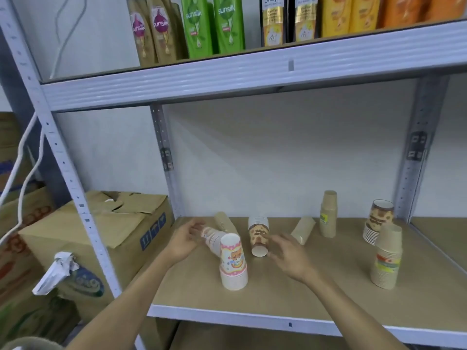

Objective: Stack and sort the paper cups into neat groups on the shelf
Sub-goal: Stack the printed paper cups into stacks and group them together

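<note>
On the brown shelf board an upturned stack of pink cartoon cups stands at the front left. Behind it a second pink stack lies on its side, and my left hand grips its far end. A brown patterned stack lies tilted with its mouth toward me; my right hand hovers beside it, fingers spread, blurred. Plain kraft stacks lie at the back left and middle. Upright stacks stand further right: kraft, brown patterned, and kraft with a colourful label.
The upper shelf holds shampoo pouches. Grey metal uprights frame the bay. Cardboard boxes sit to the left outside the rack, with a white cable hanging there. Bare board lies along the shelf's front edge.
</note>
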